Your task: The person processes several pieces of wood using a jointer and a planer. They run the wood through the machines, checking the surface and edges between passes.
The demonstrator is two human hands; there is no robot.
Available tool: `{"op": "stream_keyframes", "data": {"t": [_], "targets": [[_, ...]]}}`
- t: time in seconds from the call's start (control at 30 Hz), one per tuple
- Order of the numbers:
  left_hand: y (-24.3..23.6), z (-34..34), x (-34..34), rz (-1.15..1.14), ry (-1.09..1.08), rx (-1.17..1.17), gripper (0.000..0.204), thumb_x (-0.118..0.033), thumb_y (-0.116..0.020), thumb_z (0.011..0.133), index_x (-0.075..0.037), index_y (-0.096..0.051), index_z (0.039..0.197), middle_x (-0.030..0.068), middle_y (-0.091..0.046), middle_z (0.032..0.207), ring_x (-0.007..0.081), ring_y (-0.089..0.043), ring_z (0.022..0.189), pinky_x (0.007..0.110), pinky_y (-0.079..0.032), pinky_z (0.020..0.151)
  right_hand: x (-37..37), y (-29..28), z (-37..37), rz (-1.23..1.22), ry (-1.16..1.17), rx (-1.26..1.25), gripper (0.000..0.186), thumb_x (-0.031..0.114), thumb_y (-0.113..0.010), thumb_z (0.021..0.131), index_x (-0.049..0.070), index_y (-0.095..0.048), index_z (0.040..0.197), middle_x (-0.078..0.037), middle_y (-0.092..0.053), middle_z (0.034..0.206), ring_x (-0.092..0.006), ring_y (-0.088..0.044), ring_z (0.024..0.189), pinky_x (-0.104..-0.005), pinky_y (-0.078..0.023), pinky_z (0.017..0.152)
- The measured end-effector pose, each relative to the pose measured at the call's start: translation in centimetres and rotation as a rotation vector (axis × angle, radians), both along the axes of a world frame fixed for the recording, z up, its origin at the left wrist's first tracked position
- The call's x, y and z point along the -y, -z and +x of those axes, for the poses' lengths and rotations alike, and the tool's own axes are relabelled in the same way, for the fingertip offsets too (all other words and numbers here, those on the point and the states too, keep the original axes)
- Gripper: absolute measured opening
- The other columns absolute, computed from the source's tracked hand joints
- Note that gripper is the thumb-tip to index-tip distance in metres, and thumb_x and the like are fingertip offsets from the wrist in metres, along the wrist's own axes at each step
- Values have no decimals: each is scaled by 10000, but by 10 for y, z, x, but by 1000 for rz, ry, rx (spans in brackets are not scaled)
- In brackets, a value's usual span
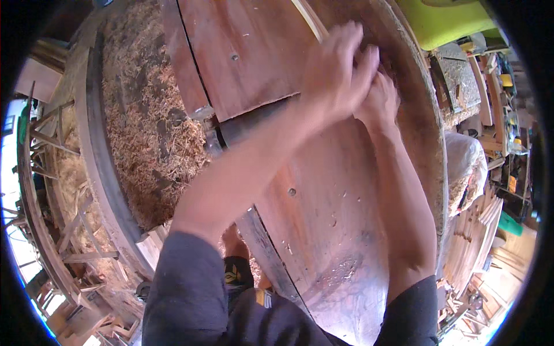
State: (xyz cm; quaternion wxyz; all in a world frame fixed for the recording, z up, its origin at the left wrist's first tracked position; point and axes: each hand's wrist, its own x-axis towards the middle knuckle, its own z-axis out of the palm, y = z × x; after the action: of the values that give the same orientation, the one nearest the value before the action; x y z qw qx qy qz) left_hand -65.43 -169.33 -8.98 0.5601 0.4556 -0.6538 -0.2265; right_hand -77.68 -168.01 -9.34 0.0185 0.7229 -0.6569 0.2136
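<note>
My left hand [346,72] reaches across to the far right of a machine with a flat, reddish-brown bed [323,219]. Its fingers are bent and slightly blurred. A narrow, pale wooden strip [310,18] runs from the top edge to under this hand, which is closed on it. Directly beside and partly behind it is my right hand [380,104], with curled fingers. What the right hand holds is covered by the left. Across the bed, below the hands, lies a dark gap [254,122] between the two table plates, partly hidden by my left forearm.
A tall brown board [424,144] runs along the bed's right side. Wood shavings [156,132] are heaped to the left, beside a dark beam [95,115]. Stacked planks [476,236], a whitish sack [464,164] and a yellow-green surface [444,26] are at the right.
</note>
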Motion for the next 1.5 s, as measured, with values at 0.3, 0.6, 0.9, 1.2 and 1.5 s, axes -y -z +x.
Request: {"op": "stream_keyframes", "data": {"t": [0.3,0.6,0.9,1.2,1.5], "targets": [[17,77,-343,338,519,273,485,-240,-816,837,-68,-678,1269,115,-694,1083,301,-667,975,416,-530,861,24,-2,24,-62,-36,-12,478,396,-563,968,215,-656,1400,-147,-524,1536,-383,-438,1444,-496,-337,1206],[20,74,-355,230,437,227,375,-264,-823,846,-33,-732,1127,95,-748,979,246,-718,880,379,-587,795,48,-9,37,3,-61,15,465,342,-576,969,170,-652,1395,-161,-517,1532,-399,-388,1472,-536,-324,1211],[22,70,-350,128,461,164,248,-333,-717,922,-88,-683,910,80,-663,807,266,-658,755,376,-518,714,129,-27,111,61,-4,10,548,379,-557,959,178,-568,1468,-166,-466,1578,-365,-373,1494,-519,-284,1235],[28,76,-359,207,512,216,258,-364,-702,926,-123,-647,851,40,-639,822,232,-649,812,372,-516,745,110,-60,236,535,211,-60,990,531,-822,726,302,-384,1584,-247,-339,1588,-524,-387,1423,-541,-385,1135],[41,83,-360,794,506,-216,233,-307,-614,991,-107,-706,1066,56,-687,871,196,-650,749,348,-522,680,-67,-96,193,860,-179,1968,690,502,-577,957,79,-506,1498,-120,-598,1441,-312,-629,1231,-524,-491,1061]]}}
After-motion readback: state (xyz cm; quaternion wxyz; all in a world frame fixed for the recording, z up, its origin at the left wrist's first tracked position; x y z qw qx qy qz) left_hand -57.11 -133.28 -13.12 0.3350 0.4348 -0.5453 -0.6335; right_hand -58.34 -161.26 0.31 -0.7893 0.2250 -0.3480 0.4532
